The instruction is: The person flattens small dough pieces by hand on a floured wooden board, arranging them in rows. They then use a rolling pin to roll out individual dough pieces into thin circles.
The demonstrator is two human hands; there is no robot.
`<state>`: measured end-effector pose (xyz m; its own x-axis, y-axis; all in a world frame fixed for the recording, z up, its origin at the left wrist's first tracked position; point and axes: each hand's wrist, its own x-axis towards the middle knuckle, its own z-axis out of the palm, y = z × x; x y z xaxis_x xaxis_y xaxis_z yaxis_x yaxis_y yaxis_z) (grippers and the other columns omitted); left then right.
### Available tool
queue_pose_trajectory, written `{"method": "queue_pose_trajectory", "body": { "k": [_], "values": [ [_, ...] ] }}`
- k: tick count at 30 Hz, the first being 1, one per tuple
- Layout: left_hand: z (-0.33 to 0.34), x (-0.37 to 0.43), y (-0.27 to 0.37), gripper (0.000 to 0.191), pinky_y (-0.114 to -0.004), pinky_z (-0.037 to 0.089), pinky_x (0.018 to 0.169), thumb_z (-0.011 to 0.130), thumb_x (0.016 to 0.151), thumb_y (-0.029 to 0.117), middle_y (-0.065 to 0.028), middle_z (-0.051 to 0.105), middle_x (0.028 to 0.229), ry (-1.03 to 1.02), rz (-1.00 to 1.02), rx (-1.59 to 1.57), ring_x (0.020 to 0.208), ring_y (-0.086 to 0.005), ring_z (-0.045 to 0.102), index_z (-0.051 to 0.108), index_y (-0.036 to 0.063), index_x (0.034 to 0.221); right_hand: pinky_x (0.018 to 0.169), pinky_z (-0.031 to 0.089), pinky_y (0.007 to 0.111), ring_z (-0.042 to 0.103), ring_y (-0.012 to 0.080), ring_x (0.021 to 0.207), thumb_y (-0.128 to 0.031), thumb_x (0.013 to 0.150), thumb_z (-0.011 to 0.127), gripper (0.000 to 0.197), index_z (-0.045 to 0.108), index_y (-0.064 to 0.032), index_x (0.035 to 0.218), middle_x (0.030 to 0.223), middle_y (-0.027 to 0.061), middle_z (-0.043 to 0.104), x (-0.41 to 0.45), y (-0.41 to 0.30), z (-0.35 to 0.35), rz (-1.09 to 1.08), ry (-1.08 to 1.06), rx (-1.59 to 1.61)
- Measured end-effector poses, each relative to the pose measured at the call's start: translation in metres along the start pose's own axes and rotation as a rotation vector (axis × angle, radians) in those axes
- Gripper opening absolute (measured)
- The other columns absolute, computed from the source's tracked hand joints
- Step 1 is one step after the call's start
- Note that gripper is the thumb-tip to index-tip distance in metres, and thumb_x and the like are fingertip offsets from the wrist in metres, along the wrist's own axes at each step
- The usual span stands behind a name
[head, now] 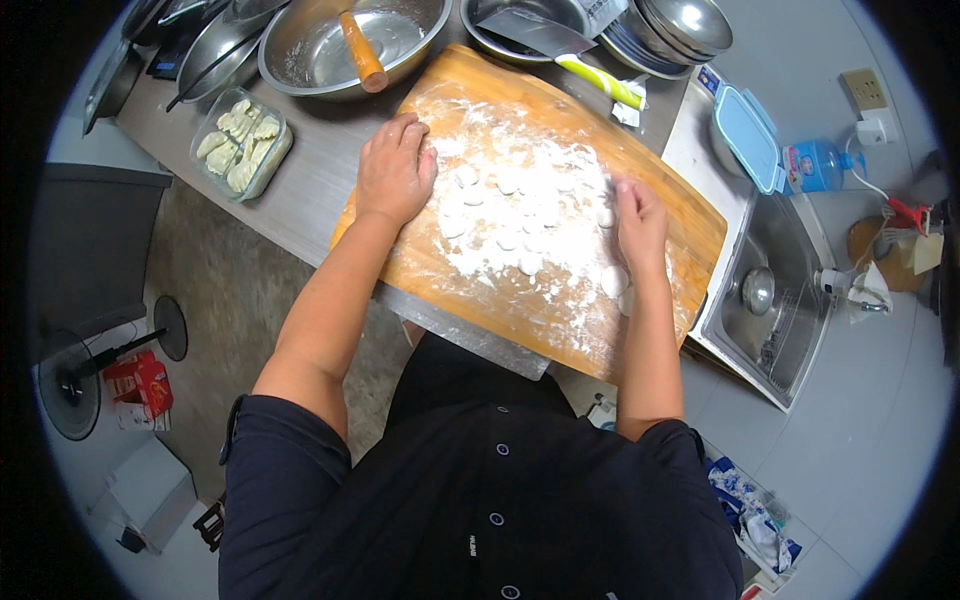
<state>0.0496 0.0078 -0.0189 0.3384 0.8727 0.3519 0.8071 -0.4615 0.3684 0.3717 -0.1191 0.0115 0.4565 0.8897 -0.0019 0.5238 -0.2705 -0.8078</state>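
In front of me lies a wooden cutting board point(562, 97), heavily dusted with white flour point(480, 266). Several small floured dough pieces point(530, 262) are scattered over its middle; glare washes some of them out. My left hand point(394, 169) rests palm down along the board's left edge, thumb apart from the fingers. On the right side, my right hand point(643, 221) has its fingers curled together just above the flour. One dough piece point(605, 217) is close beside it, and a flattened dough disc point(614, 281) lies nearer me. Whether the curled fingers pinch anything is hidden.
A glass container of dumplings point(241, 146) stands left. Behind the board are a steel basin point(307, 75) with a rolling pin point(362, 52) across its rim, a cleaver point(600, 81) lying over a bowl, and stacked bowls point(694, 26). A sink point(780, 300) adjoins at right.
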Motion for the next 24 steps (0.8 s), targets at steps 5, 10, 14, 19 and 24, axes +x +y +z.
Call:
{"method": "queue_pose_trajectory", "body": {
  "k": [5,10,14,19,24],
  "values": [
    [-0.003,0.002,0.002,0.032,-0.043,0.040,0.107,0.061,0.092,0.024,-0.0091,0.058,0.134,-0.010,-0.011,0.009,0.127,-0.0285,0.052,0.062,0.0083,0.119,0.119,0.025,0.056,0.043,0.0367,0.141,-0.029,0.103,0.044,0.044,0.059,-0.0068,0.137,0.146,0.0208,0.053,0.020,-0.010,0.025,-0.339,0.134,-0.299],
    [0.000,0.001,0.003,0.031,-0.043,0.041,0.106,0.062,0.091,0.024,-0.0091,0.058,0.133,-0.003,-0.010,0.007,0.126,-0.0289,0.052,0.062,0.0083,0.119,0.122,0.007,0.064,0.018,0.0369,0.155,-0.039,0.104,0.043,0.060,0.034,-0.0145,0.157,0.165,0.0225,0.023,0.016,-0.010,0.047,-0.154,-0.051,-0.690],
    [-0.001,0.001,0.001,0.031,-0.044,0.041,0.106,0.062,0.091,0.023,-0.0099,0.059,0.133,-0.016,-0.010,0.004,0.127,-0.0298,0.052,0.063,0.0083,0.118,0.122,0.005,0.064,0.014,0.0357,0.156,-0.046,0.104,0.040,0.066,0.029,-0.0141,0.160,0.167,0.0220,0.017,0.008,-0.004,0.050,-0.198,-0.086,-0.793],
    [0.001,-0.001,0.001,0.031,-0.044,0.041,0.106,0.061,0.090,0.022,-0.0101,0.059,0.133,0.002,0.012,0.034,0.125,-0.0301,0.053,0.063,0.0079,0.119,0.121,0.006,0.064,0.014,0.0360,0.156,-0.050,0.103,0.041,0.070,0.029,-0.0119,0.160,0.166,0.0222,0.019,0.003,-0.004,0.048,-0.280,-0.128,-0.800],
    [-0.002,0.002,0.003,0.032,-0.044,0.041,0.105,0.062,0.090,0.022,-0.0094,0.059,0.133,-0.015,0.013,0.057,0.125,-0.0297,0.053,0.063,0.0085,0.119,0.121,0.008,0.064,0.017,0.0361,0.155,-0.050,0.103,0.041,0.070,0.030,-0.0109,0.159,0.166,0.0213,0.021,0.013,-0.006,0.047,-0.333,-0.126,-0.759]
  ]
}}
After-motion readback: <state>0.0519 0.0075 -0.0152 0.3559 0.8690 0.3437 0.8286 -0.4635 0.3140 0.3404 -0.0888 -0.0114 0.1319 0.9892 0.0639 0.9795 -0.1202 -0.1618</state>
